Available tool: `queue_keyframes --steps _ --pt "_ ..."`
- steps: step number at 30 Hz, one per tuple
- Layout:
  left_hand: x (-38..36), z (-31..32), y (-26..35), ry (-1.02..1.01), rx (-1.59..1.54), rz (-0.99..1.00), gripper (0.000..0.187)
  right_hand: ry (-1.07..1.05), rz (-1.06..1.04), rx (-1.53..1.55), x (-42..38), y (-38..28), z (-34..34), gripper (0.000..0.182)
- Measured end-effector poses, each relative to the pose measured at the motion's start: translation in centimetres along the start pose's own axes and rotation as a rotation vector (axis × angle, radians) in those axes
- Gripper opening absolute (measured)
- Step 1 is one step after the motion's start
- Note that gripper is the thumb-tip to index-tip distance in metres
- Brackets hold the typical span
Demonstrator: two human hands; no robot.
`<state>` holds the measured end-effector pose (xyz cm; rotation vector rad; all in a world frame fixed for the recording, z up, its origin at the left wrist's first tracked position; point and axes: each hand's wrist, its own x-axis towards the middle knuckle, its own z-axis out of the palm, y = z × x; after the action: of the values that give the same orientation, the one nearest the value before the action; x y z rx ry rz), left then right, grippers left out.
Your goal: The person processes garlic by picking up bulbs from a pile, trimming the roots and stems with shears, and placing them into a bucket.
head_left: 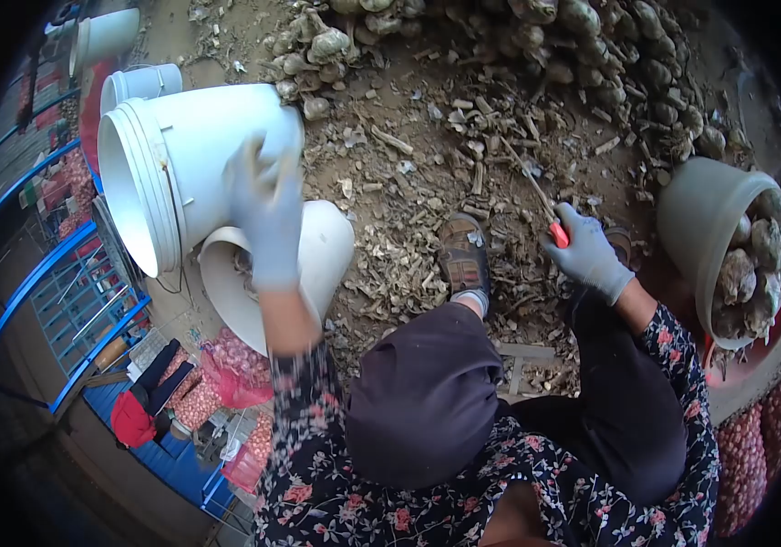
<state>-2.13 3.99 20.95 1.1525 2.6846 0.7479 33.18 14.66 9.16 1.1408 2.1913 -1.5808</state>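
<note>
My left hand (267,214), in a grey glove, is raised over the white buckets at the left. Its fingers are apart and partly blurred by motion, and no object shows in them. My right hand (595,255), also gloved, is closed around the red handle of a knife (536,190). The long thin blade points away from me over the littered ground. Beyond it lies a large heap of garlic bulbs (582,41) with stalks. A white bucket (326,242) lies tilted below my left hand, and something inside it is mostly hidden.
A large white bucket (208,146) lies at the left. To the right, a tilted bucket (696,219) holds several garlic bulbs. Cut stalks and husks (399,237) litter the ground around my sandal (465,255). Blue railings (21,264) and red net sacks (235,365) are at the far left.
</note>
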Motion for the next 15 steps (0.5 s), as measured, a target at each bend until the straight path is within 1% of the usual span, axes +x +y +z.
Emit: queue_keyframes --steps 1,2,3,4,5,6,8,9,10,11,12,13,15 --pt "3.6 3.6 1.4 -0.035 -0.057 -0.071 0.052 -0.027 0.027 0.006 0.1 -0.3 -0.3 0.034" --pt "7.6 7.5 -0.6 -0.044 -0.03 0.053 0.066 -0.019 0.034 0.004 0.2 -0.3 -0.5 0.034" --pt "11.4 11.2 -2.5 -0.066 0.113 -0.046 0.076 -0.027 0.06 -0.001 0.1 -0.3 -0.6 0.034" --pt "14.9 14.7 -4.2 -0.107 0.151 -0.147 0.075 -0.037 0.088 -0.006 0.0 -0.1 -0.6 0.035" --pt "16.6 17.0 -5.3 -0.15 0.192 -0.251 0.075 -0.04 0.104 -0.008 -0.1 0.1 -0.6 0.035" --pt "16.2 17.6 -5.3 -0.165 0.19 -0.257 0.075 -0.027 0.094 0.007 0.0 0.3 -0.6 0.035" --pt "15.7 18.9 -4.9 -0.107 0.128 -0.285 0.066 -0.034 0.08 0.028 0.2 0.3 -1.0 0.034" --pt "14.3 19.2 -5.0 -0.039 0.066 -0.144 0.062 -0.023 0.088 0.03 0.4 0.3 -1.2 0.034" --pt "12.1 18.9 -4.5 0.03 -0.002 0.0 0.059 -0.015 0.039 0.023 0.8 0.3 -1.4 0.033" --pt "9.7 18.1 -2.7 0.026 -0.083 0.03 0.057 -0.013 -0.005 0.017 1.0 0.3 -1.4 0.031" --pt "7.6 17.6 -2.0 -0.01 -0.033 0.119 0.055 -0.004 0.002 -0.006 1.4 0.0 -1.6 0.03" --pt "5.2 17.0 -1.0 -0.037 -0.034 0.108 0.055 -0.014 -0.002 -0.058 1.9 -0.5 -1.9 0.031" --pt "1.9 15.8 1.9 -0.121 -0.231 0.071 0.053 0.039 -0.049 -0.013 2.7 -1.2 -1.8 0.035"
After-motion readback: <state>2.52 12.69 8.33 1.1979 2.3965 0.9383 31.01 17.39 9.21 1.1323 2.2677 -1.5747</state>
